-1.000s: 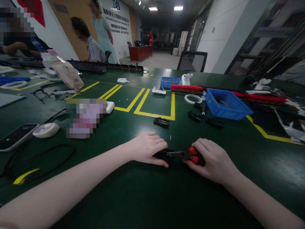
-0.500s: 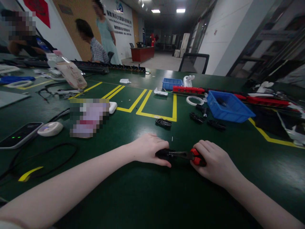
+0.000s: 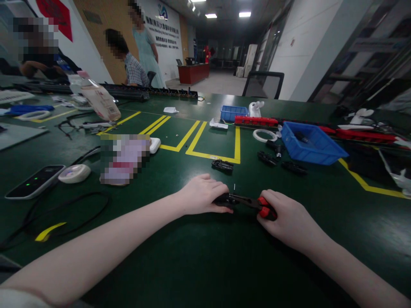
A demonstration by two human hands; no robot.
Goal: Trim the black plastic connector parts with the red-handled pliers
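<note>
"Two things in play at once; which grip has what?"

"My left hand has a curled grip on a black part; my right hand is wrapped round the handles of the red-handled pliers; their nose reaches leftward to the part's free end, low over the tabletop."

"Are they biting, or only touching?"

"I cannot tell; dark metal blends into dark part; nor can I see how hard the handles are squeezed."

"How far along would you call it?"

"Partway with this piece, I judge, since both hands are engaged on it at once; nothing shows it finished."

"And the rest?"

"One dark piece lies loose beyond my left hand, beside the yellow tape; three more dark pieces lie near the blue bin; whether those are done or waiting, I cannot say; a thin white sliver lies just beyond the pliers, touched by neither hand."
</note>
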